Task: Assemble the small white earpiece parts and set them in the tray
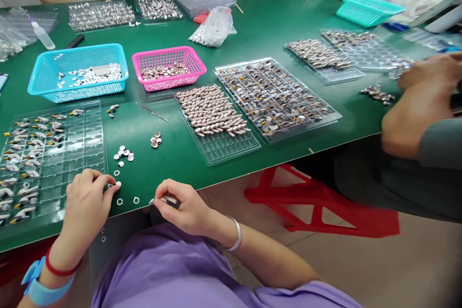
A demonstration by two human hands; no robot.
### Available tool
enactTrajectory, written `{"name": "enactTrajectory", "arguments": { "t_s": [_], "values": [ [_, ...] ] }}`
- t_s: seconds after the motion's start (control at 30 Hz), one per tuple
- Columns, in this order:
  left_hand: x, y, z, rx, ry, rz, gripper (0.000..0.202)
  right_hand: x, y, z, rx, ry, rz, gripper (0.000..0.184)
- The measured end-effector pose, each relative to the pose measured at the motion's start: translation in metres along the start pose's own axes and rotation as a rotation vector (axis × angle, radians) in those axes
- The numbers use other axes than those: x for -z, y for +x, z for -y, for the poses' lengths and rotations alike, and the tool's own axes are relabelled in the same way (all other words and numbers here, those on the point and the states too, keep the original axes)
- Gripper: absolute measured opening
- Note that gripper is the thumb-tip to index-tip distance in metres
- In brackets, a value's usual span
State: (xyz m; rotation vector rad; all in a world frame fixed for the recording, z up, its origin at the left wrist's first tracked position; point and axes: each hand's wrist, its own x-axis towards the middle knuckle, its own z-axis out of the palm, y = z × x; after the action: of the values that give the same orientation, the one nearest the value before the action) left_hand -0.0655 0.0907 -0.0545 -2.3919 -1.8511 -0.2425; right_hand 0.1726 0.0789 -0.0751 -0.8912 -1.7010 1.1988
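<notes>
My left hand point(88, 199) is at the right edge of a clear tray, thumb and forefinger pinched on a small white disc point(118, 184) at the green table top. My right hand point(186, 207) is closed at the table's front edge around an earbud part with a pale stem point(170, 199); fingers partly hide it. Between the hands lie thin white rings point(136, 200). Beyond them are a cluster of white discs point(121, 152) and a few brownish round caps point(156, 140). The clear tray point(90, 137) holds rows of earbud parts with yellow tips.
Metal tweezers point(153, 112) lie before a pink basket point(139, 70) and a blue basket point(36, 77), both holding small parts. Trays of stems point(212, 110) and parts point(277, 96) stand right. A co-worker's hands point(420, 101) are at far right, above a red stool point(321, 202).
</notes>
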Motion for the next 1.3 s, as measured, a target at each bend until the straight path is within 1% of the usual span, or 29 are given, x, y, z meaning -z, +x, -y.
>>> {"name": "enactTrajectory", "arguments": {
  "t_s": [0.17,0.27,0.4,0.47,0.6,0.7,0.8,0.93,1.0,1.1,1.17,1.23,1.3],
  "values": [
    [-0.004,-0.004,-0.008,-0.031,-0.045,-0.005,0.021,-0.009,0.012,-0.003,-0.025,-0.03,0.024,0.004],
    [-0.007,-0.007,-0.014,-0.032,-0.088,-0.028,0.022,-0.014,0.02,-0.001,-0.108,-0.024,0.06,0.003],
    [-0.011,-0.009,-0.015,-0.032,-0.151,-0.057,0.022,-0.017,0.025,0.004,-0.192,-0.051,0.098,0.003],
    [-0.011,-0.008,-0.014,-0.035,-0.169,-0.043,0.021,-0.018,0.026,0.005,-0.202,-0.058,0.113,0.004],
    [-0.01,-0.005,-0.014,-0.048,-0.181,0.033,0.019,-0.019,0.028,0.005,-0.242,-0.015,0.131,0.003],
    [-0.009,-0.004,-0.015,-0.041,-0.196,0.051,0.017,-0.019,0.029,0.003,-0.294,0.031,0.11,0.004],
    [-0.008,-0.006,-0.017,-0.052,-0.224,0.019,0.017,-0.018,0.03,0.002,-0.325,0.073,0.069,0.006],
    [-0.009,-0.011,-0.022,-0.041,-0.276,-0.055,0.017,-0.022,0.029,0.001,-0.366,0.206,0.084,0.005],
    [-0.009,-0.013,-0.024,-0.025,-0.301,-0.085,0.016,-0.024,0.028,0.0,-0.369,0.256,0.064,0.006],
    [-0.009,-0.016,-0.027,0.006,-0.349,-0.12,0.018,-0.026,0.027,0.0,-0.338,0.295,0.016,0.008],
    [-0.008,-0.018,-0.028,0.032,-0.386,-0.141,0.022,-0.026,0.025,0.0,-0.312,0.305,0.007,0.01],
    [-0.006,-0.019,-0.029,0.07,-0.452,-0.134,0.027,-0.026,0.023,0.0,-0.277,0.287,0.013,0.01],
    [-0.003,-0.02,-0.031,0.161,-0.588,-0.098,0.029,-0.025,0.021,0.002,-0.221,0.245,0.026,0.008]
  ]
}}
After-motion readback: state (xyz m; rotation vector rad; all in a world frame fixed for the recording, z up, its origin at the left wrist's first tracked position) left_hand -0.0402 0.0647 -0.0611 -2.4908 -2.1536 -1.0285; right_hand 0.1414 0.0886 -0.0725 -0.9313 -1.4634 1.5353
